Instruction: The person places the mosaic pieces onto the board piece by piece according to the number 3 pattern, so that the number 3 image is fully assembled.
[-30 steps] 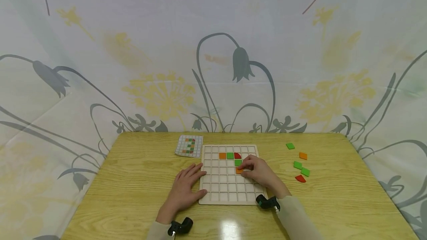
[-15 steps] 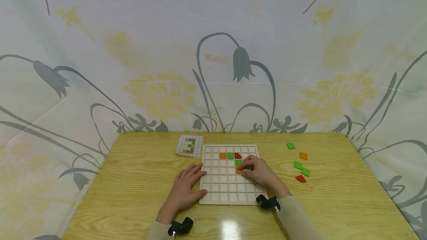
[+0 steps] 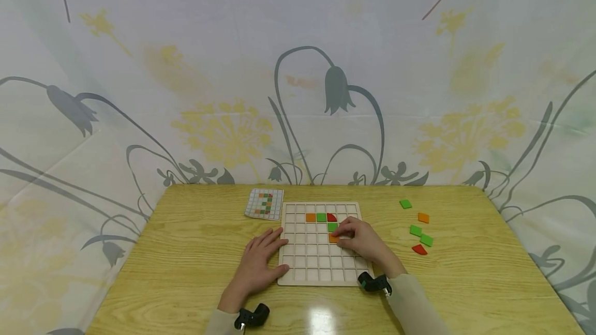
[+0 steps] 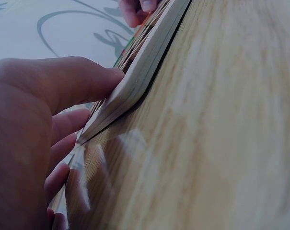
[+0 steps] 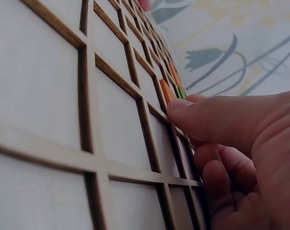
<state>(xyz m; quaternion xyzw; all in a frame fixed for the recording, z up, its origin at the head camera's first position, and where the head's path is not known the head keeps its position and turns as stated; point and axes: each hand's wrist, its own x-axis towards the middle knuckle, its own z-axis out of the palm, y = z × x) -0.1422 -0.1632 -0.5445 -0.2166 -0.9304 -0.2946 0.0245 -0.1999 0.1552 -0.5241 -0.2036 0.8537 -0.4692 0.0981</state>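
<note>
A wooden grid board (image 3: 305, 262) lies on the table, with an orange square tile (image 3: 311, 217), a green tile (image 3: 321, 217) and a red quarter-circle tile (image 3: 331, 217) in one row. Below the red one sits another green tile (image 3: 332, 227). My right hand (image 3: 364, 242) pinches an orange tile (image 5: 167, 91) between thumb and index finger, at the cell under that green tile; in the right wrist view it stands tilted out of the grid. My left hand (image 3: 257, 265) rests at the board's left edge, fingers spread, its thumb (image 4: 99, 79) on the rim.
A printed pattern card (image 3: 264, 204) lies beyond the board's left corner. To the right are loose tiles: several green ones, such as one far green tile (image 3: 405, 203), an orange tile (image 3: 423, 217) and a red quarter-circle (image 3: 419, 249). A patterned cloth (image 3: 298, 92) hangs behind the table.
</note>
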